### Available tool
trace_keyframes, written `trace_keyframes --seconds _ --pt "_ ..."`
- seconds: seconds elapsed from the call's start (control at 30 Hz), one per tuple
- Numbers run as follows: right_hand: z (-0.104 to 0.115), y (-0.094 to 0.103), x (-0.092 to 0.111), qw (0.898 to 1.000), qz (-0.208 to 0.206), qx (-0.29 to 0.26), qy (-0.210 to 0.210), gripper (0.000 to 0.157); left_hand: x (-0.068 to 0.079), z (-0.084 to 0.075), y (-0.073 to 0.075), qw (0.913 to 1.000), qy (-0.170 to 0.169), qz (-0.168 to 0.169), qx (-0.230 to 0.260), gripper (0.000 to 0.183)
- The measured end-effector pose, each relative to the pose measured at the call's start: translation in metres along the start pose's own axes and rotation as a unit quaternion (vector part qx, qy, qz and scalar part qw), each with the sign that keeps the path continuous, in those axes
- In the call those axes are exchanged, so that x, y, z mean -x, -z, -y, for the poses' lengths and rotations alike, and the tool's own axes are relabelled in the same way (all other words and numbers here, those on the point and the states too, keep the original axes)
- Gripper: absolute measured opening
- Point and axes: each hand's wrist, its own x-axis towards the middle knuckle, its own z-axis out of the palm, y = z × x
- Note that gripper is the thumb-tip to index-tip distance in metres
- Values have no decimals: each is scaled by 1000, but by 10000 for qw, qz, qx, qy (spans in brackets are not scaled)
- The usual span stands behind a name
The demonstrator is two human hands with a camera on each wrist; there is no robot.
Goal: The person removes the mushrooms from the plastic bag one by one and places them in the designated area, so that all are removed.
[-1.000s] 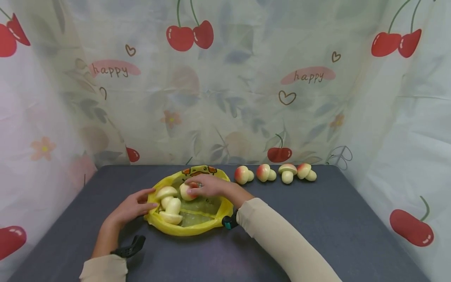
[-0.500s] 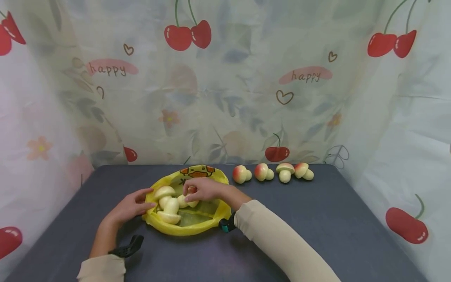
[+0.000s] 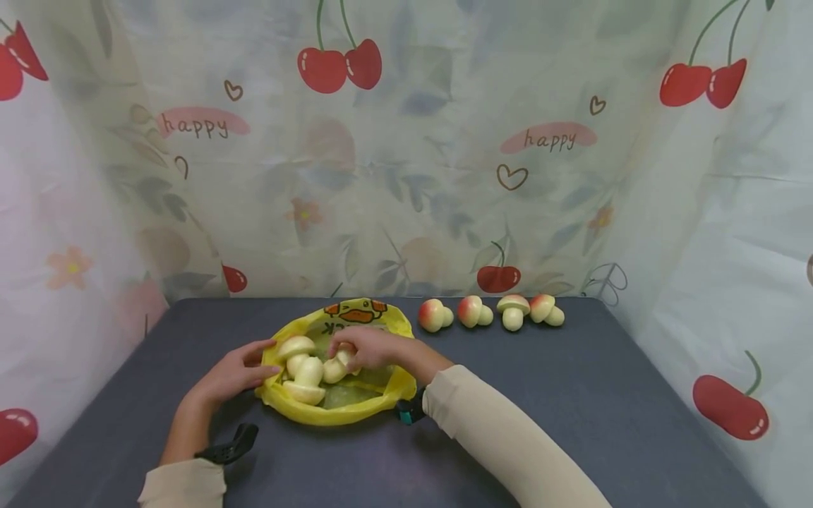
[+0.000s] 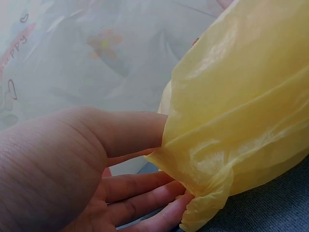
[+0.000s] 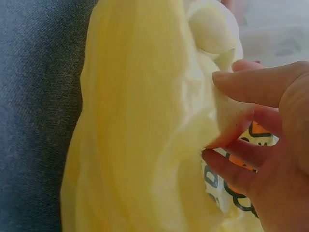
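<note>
Head view: our right hand (image 3: 368, 346), fingers grasping a mushroom (image 3: 334, 370), sank lower inside the bag (image 3: 317, 416) our left hand (image 3: 231, 374) grips, placement seemingly near.

I'm reading "happy" twice on the far curtain (image 3: 406, 152): the left word (image 3: 193, 125) is sitting across a pink patch (image 3: 241, 125), the right word (image 3: 549, 138) across a matching pink blot (image 3: 513, 145). In the left wrist view, "happy" is slanting up the curtain at the left edge. On the far side of the yellow bag (image 3: 317, 418), below a duck print (image 3: 357, 311), dark letters (image 3: 332, 328) are showing; I'm making out a K and, through the right wrist camera, apparently a D.
</note>
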Motion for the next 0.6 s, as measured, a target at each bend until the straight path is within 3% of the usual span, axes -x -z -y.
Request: trace_keyframes --seconds 0.33,0.6 --pt "-2 4 15 9986 -429 -251 -178 32 1 -4 0 10000 -18 -40 -40 79" --pt "0 16 36 9960 -871 -183 47 37 0 -2 0 10000 -29 -21 -40 79"
